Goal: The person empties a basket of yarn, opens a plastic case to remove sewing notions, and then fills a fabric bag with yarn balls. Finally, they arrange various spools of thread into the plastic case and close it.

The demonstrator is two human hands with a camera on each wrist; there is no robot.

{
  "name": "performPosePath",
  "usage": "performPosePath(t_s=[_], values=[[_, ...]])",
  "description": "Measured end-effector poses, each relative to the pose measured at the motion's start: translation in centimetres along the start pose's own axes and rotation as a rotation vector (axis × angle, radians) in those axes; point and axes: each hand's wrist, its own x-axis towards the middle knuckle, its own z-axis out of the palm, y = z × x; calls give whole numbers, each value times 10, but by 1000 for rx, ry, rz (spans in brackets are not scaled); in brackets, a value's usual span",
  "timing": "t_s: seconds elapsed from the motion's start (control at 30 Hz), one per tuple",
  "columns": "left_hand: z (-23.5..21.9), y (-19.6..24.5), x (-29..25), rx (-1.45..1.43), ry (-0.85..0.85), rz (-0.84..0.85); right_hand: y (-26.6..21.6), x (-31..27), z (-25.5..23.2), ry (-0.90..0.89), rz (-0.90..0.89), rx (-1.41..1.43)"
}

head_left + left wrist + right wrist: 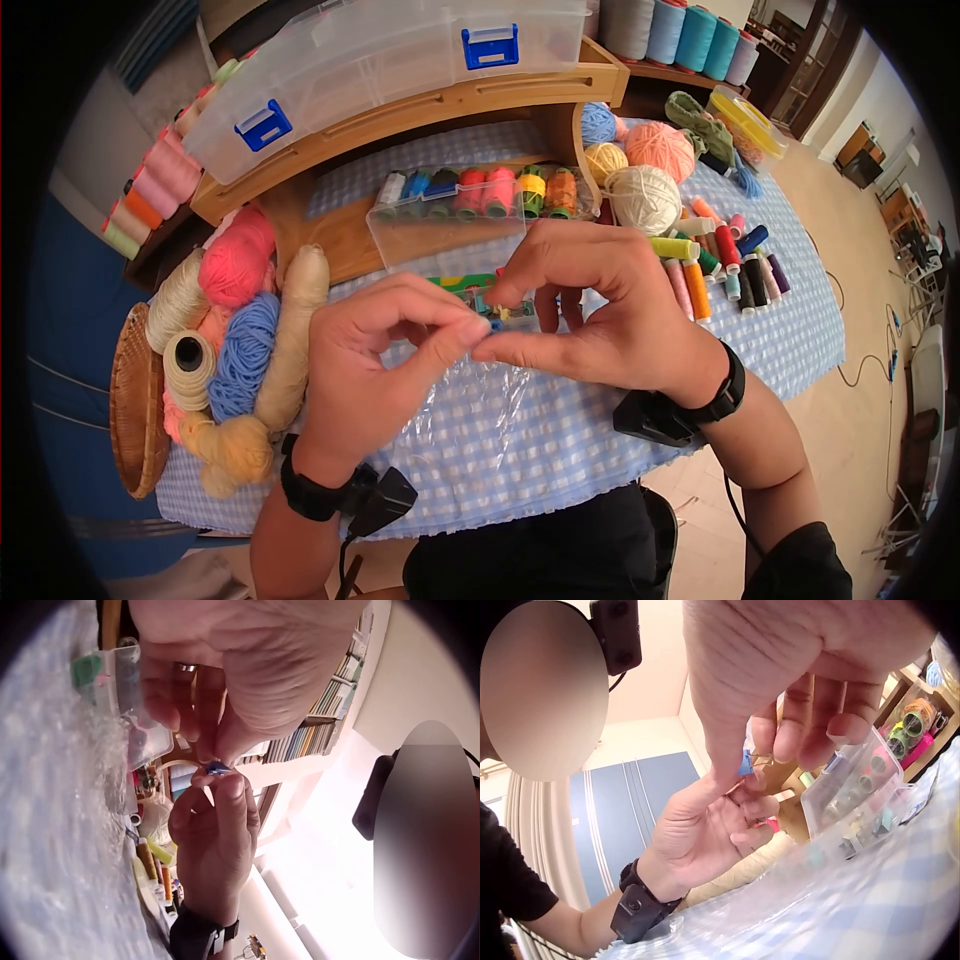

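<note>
A small blue clip (495, 326) with thin metal handles is held between both hands above the cloth. My left hand (385, 350) pinches it with thumb and index fingertips. From the other side, my right hand (600, 305) has its thumb and index finger bent round it, the other fingers curved. The left wrist view has the blue clip (217, 769) where the fingertips meet, and the right wrist view shows its blue body (746, 762) with the handles pointing sideways; fingertips partly hide it. Just behind the hands lies a small clear box (518, 322) with small pieces inside.
Clear plastic film (480, 400) lies on the checked tablecloth (530, 450). Behind is an open clear case (445, 235) of thread spools. Yarn (245, 350) and a basket (138, 400) stand left; yarn balls (645, 200) and loose spools (725, 250) lie right.
</note>
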Motion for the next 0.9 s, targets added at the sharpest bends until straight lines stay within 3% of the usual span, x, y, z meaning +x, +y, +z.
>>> performPosePath(t_s=[0.3, 0.37, 0.5, 0.57, 0.67, 0.9], values=[[-1, 5, 0, 170, -96, 68, -1, -1, -1, -88, -70, 8], [-1, 6, 0, 236, -89, 111, -4, -1, -1, -93, 10, 16], [1, -2, 2, 276, -28, 232, -2, -1, 2, -68, 3, 35], [2, -2, 2, 287, -14, 240, -4, -2, 5, -3, 121, 61], [3, -2, 3, 289, -4, 250, -6, -4, 3, -59, 255, 126], [3, -5, 4, 306, 21, 239, -2, -6, 3, -67, 189, 168]])
